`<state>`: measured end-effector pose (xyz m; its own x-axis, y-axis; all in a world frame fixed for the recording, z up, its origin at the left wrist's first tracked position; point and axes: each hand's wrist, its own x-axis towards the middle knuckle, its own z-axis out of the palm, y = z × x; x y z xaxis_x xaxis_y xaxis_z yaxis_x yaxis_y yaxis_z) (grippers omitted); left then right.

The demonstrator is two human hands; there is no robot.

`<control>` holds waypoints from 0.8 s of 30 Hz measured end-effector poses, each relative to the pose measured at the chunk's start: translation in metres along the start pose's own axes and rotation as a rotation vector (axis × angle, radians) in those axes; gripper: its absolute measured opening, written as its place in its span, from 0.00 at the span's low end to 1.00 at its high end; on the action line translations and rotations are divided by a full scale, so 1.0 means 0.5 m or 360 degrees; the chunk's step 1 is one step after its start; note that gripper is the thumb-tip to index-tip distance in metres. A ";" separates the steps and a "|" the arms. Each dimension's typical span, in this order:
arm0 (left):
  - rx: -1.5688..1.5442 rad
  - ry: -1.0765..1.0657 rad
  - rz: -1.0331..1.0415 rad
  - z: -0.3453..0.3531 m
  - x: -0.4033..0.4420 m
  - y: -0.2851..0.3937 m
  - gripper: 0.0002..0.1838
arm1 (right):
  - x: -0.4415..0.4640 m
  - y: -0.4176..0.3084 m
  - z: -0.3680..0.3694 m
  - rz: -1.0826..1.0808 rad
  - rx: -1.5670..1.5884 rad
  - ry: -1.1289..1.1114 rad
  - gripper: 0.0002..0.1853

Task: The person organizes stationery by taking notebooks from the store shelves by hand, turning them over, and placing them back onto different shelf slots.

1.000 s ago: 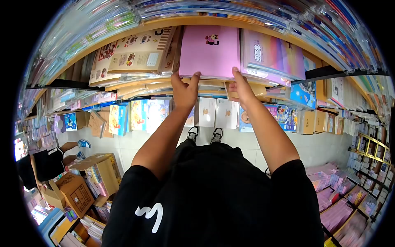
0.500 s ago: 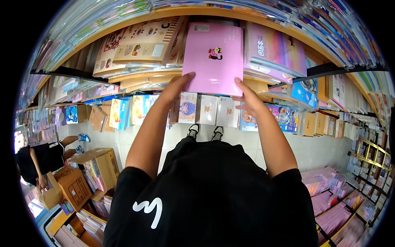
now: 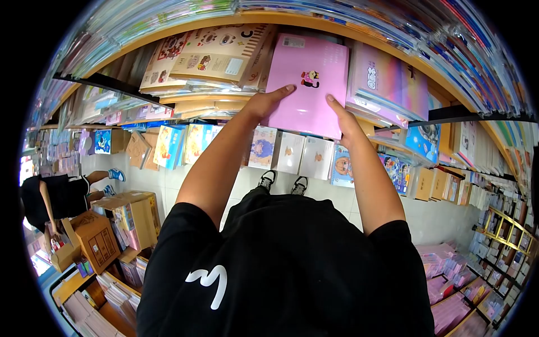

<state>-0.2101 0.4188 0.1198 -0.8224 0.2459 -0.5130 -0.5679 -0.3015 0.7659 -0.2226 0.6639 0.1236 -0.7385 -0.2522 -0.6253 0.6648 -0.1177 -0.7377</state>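
Note:
A pink book or folder (image 3: 306,106) with a small cartoon figure and a barcode label juts out over the front of the shelf. My left hand (image 3: 272,103) grips its left side, thumb lying on the cover and fingers hidden beneath. On the right side, my right hand (image 3: 343,119) holds it with the thumb along the edge; its other fingers are mostly hidden. Brown cartoon-printed packs (image 3: 216,59) lie to the left of the pink item, and purple rainbow-coloured packs (image 3: 387,81) lie to its right.
The wooden shelf edge (image 3: 314,21) curves above, packed with wrapped goods. White books (image 3: 289,151) stand on a lower level. At the left, a person (image 3: 59,199) in black is beside cardboard boxes (image 3: 98,241). A yellow ladder (image 3: 505,229) is at the far right, above pink goods (image 3: 449,312).
The pink item has come out of the shelf toward me, with both hands on it. My left hand has shifted farther onto its cover. The camera view has turned slightly.

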 end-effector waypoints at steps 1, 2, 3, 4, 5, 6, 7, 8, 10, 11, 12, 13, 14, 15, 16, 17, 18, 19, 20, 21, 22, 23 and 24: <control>0.0000 0.0007 0.0009 -0.006 0.007 -0.004 0.29 | 0.002 0.002 -0.003 -0.0028 -0.0053 0.0001 0.46; 0.0025 0.0017 -0.0001 -0.011 0.014 -0.008 0.29 | 0.004 0.003 -0.005 -0.0055 -0.0106 0.0004 0.43; 0.0050 0.0027 -0.0013 -0.013 0.016 -0.010 0.28 | 0.001 0.001 -0.002 -0.0058 -0.0108 -0.0002 0.43; 0.0051 0.0030 -0.0010 -0.016 0.018 -0.011 0.28 | -0.002 0.000 -0.001 -0.0057 -0.0092 -0.0012 0.43; 0.0066 0.0036 -0.0021 -0.018 0.021 -0.013 0.28 | -0.005 -0.002 0.000 -0.0055 -0.0075 -0.0020 0.43; 0.0081 0.0042 -0.0034 -0.018 0.022 -0.014 0.28 | -0.004 -0.001 -0.001 -0.0058 -0.0075 -0.0020 0.43; 0.0083 0.0039 -0.0032 -0.018 0.023 -0.015 0.28 | -0.001 0.000 -0.003 -0.0056 -0.0064 -0.0034 0.43; 0.0100 0.0046 0.0009 -0.018 0.024 -0.016 0.28 | 0.000 0.001 -0.004 -0.0056 -0.0052 -0.0047 0.43; 0.0121 0.0044 0.0046 -0.015 0.021 -0.013 0.28 | 0.007 0.007 -0.009 -0.0076 -0.0049 -0.0039 0.43; 0.0109 0.0042 -0.0017 -0.015 0.019 -0.010 0.28 | 0.011 0.011 -0.011 -0.0093 -0.0050 -0.0035 0.44; 0.0098 0.0040 -0.0081 -0.013 0.014 -0.006 0.29 | 0.015 0.014 -0.014 -0.0096 -0.0046 -0.0030 0.44; 0.0101 0.0035 -0.0080 0.002 -0.004 0.009 0.29 | 0.018 0.016 -0.016 -0.0073 -0.0103 0.0029 0.44; 0.0157 0.0088 -0.0098 0.017 -0.022 0.023 0.29 | 0.019 0.017 -0.018 -0.0054 -0.0161 0.0086 0.45; 0.0213 0.0141 -0.0111 0.027 -0.037 0.034 0.29 | 0.009 0.012 -0.012 -0.0064 -0.0161 0.0087 0.45; 0.0217 0.0137 -0.0098 0.011 -0.018 0.016 0.29 | -0.006 0.003 0.000 -0.0006 -0.0234 0.0181 0.46; 0.0149 0.0043 0.0026 -0.013 0.019 -0.015 0.29 | -0.017 -0.005 0.010 0.0049 -0.0308 0.0274 0.47; 0.0080 -0.0051 0.0152 -0.032 0.042 -0.036 0.29 | -0.015 0.001 0.007 0.0032 -0.0314 0.0270 0.47; 0.0082 -0.0051 0.0170 -0.032 0.036 -0.038 0.29 | -0.008 0.015 -0.002 0.0003 -0.0222 0.0151 0.47; 0.0067 -0.0083 0.0120 -0.030 0.030 -0.044 0.30 | 0.002 0.026 -0.010 -0.0024 -0.0132 0.0030 0.47; 0.0051 -0.0114 0.0068 -0.031 0.024 -0.052 0.30 | -0.014 0.027 -0.002 -0.0034 -0.0140 0.0026 0.47; 0.0130 -0.0052 -0.0032 -0.035 0.017 -0.058 0.32 | -0.042 0.031 0.008 -0.0013 -0.0108 -0.0015 0.46; 0.0129 -0.0052 -0.0018 -0.039 0.007 -0.067 0.32 | -0.064 0.033 0.016 0.0007 -0.0076 -0.0055 0.46; 0.0236 0.0013 -0.0047 -0.028 -0.029 -0.068 0.33 | -0.060 0.054 0.008 -0.0005 -0.0113 -0.0035 0.44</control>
<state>-0.1796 0.4126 0.0959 -0.8061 0.2447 -0.5389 -0.5811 -0.1547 0.7990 -0.1820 0.6642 0.1234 -0.7372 -0.2733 -0.6179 0.6524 -0.0501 -0.7562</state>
